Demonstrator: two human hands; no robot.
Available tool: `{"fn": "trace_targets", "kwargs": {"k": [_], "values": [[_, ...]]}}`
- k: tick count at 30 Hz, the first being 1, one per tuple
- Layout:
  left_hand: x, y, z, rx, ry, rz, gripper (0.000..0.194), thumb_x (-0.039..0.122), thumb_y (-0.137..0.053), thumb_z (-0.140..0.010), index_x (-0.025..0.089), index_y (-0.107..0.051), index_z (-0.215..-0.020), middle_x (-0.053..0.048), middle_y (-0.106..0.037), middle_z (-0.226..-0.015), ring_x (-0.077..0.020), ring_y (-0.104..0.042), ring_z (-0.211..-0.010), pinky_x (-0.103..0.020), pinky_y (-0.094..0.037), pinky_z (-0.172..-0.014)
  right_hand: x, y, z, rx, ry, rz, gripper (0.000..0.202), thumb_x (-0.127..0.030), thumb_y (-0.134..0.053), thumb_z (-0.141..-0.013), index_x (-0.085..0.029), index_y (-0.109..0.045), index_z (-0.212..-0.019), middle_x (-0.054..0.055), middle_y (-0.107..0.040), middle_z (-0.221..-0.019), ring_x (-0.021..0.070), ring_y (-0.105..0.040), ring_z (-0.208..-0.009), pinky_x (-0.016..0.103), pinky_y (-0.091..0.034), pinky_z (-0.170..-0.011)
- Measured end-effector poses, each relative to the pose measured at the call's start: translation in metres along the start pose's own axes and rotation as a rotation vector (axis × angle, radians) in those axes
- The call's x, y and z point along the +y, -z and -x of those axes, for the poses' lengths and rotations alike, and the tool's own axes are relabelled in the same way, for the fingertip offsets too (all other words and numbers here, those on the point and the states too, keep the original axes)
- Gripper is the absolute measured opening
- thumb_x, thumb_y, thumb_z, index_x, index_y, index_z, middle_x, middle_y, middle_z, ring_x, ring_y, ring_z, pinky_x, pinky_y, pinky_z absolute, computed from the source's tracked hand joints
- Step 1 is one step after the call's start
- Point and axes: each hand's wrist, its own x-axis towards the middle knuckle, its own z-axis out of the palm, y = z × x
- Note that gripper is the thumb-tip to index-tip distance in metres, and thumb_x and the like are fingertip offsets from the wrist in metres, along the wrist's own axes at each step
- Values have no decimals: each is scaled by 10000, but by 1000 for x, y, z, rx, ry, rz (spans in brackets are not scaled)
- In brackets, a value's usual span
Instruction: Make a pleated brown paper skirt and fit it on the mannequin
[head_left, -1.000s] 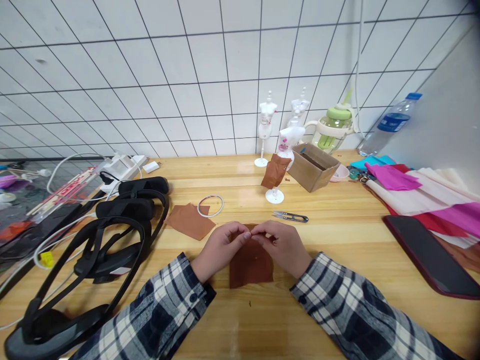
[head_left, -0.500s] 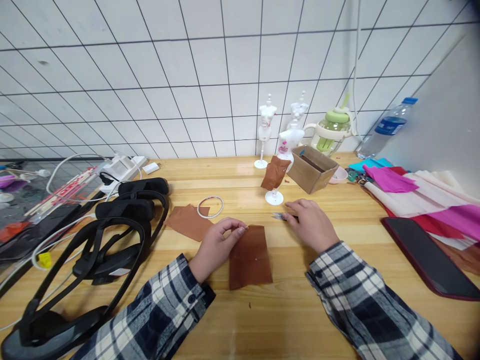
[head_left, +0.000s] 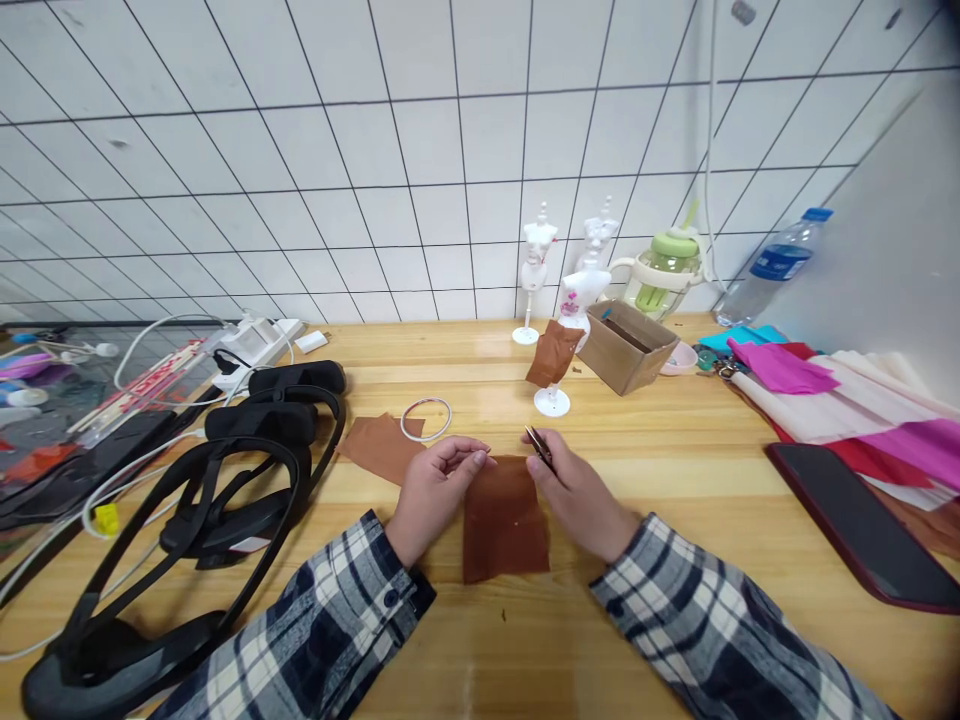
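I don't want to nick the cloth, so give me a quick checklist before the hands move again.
1. Small black metal thread snips in the right hand: ok, held.
2. Snips' tips off the flat, dark brown rectangular fabric: ok, they point up and away past its top edge.
3. Snips' blades open or closed: cannot tell, too small.
4. Left hand pinching the fabric's upper-left corner: cannot tell; fingertips are there, detail is too fine.
5. Pale wooden tabletop free of scraps: not ok, a tiny dark scrap lies below the fabric.
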Motion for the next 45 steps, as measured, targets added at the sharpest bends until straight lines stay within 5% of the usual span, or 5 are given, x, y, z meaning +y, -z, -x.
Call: {"fn": "trace_targets", "kwargs": {"k": [3,6,18,35,45], "values": [[-1,0,0,-1,-2,12,244,389,-681,-793,162,-665,-879,-57,-740,-834,-197,-707,-796,-327,-555,-787,-9,-11,7,-87,64,-64,289,-377,-270,-1003,-226,-510,-1058,50,-646,-996,180,-607,-909,306,-460,-761],[-3,-1,0,-24,-6,20,238,381,-680,-798,164,-672,-894,-58,-740,-852,-192,-706,-798,-321,-558,-785,-10,-15,9,-154,60,-41,296,-396,-255,-1010,-224,-493,-978,23,-632,-864,172,-593,-786,308,-444,-722],[-3,-2,1,-84,-13,-23,194,338,-664,-812,157,-687,-879,-58,-740,-826,-185,-692,-783,-311,-558,-764,-11,-17,12,-227,32,-146,270,-397,-249,-1014,-227,-443,-935,-24,-553,-726,127,-547,-590,248,-401,-555],[-3,-1,2,-87,-59,-131,174,330,-648,-819,168,-698,-859,-60,-733,-875,-189,-671,-817,-314,-532,-796,-6,-18,10,-199,63,-96,253,-368,-279,-1008,-225,-460,-903,-28,-536,-718,127,-548,-605,240,-381,-537],[-3,-2,1,-101,21,37,203,361,-690,-793,165,-681,-842,-49,-712,-848,-179,-647,-819,-317,-512,-810,-6,-10,4,-142,74,45,228,-348,-300,-1003,-216,-470,-928,2,-598,-799,161,-550,-709,274,-393,-640]]}}
